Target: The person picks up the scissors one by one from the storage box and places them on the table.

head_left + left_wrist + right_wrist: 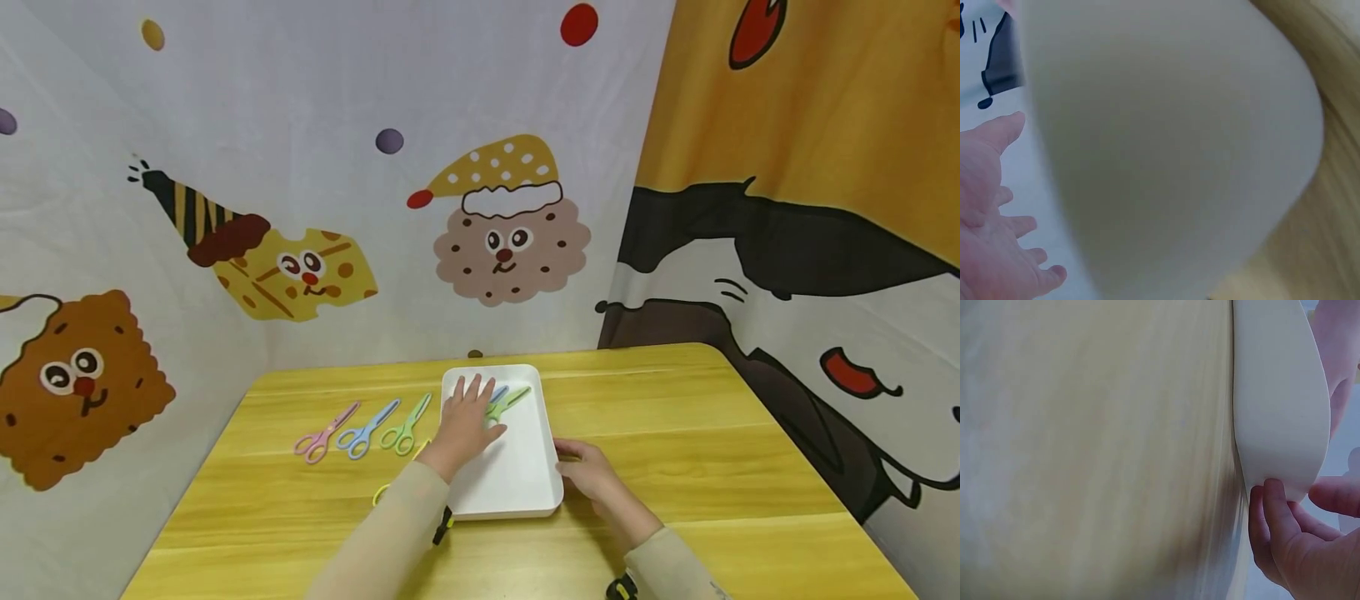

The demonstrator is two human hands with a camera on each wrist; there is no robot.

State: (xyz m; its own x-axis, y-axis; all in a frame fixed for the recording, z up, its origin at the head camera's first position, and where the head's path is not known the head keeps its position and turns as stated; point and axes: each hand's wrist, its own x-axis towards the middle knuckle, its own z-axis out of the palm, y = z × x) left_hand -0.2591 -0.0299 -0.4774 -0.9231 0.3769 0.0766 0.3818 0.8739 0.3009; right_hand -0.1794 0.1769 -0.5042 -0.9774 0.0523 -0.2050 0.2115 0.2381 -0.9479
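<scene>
A white tray (517, 483) lies on the table with green scissors (514, 400) and blue scissors (498, 394) inside, partly covered by my left hand (463, 423). That hand is over the tray's left half, fingers spread and straight; whether it touches the scissors cannot be seen. At the right side of the tray, my right hand (592, 475) grips the edge. The right wrist view shows its fingers (1279, 512) against the outer wall and the thumb at the rim. Pink scissors (327, 430), blue scissors (368, 429) and green scissors (408, 423) lie left of the tray.
Yellow scissors (380, 495) on the table are mostly hidden behind my left forearm. The wooden table (675, 417) ends at the back against a patterned cloth (322, 100). Tray wall fills most of the left wrist view.
</scene>
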